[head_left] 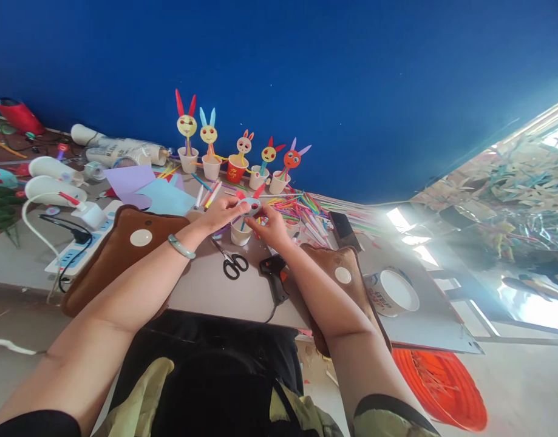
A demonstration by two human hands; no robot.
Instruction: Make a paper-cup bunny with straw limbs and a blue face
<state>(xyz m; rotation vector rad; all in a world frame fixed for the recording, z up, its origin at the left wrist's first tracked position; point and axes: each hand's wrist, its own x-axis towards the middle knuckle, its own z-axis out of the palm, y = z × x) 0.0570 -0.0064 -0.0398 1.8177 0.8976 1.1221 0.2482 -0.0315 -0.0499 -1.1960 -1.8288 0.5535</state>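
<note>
Between both hands is a pale blue-grey paper rabbit head (250,206) with red ears and red spots, just above a white paper cup (241,232). My left hand (223,213) pinches its left side, a bangle on that wrist. On its right edge close the fingers of my right hand (270,224). A blue stem shows below the head, at the cup's mouth; whether they are joined I cannot tell. Black-handled scissors (235,266) lie in front of the cup, and a black glue gun (274,276) lies beside my right forearm.
Several finished rabbit figures in cups, one a red cup (237,170), stand along the blue wall. Coloured pipe cleaners (306,212) are heaped at the right. Brown cushions (124,255) lie under both forearms. A power strip (85,243), phone (345,230) and paper tub (392,291) also occupy the table.
</note>
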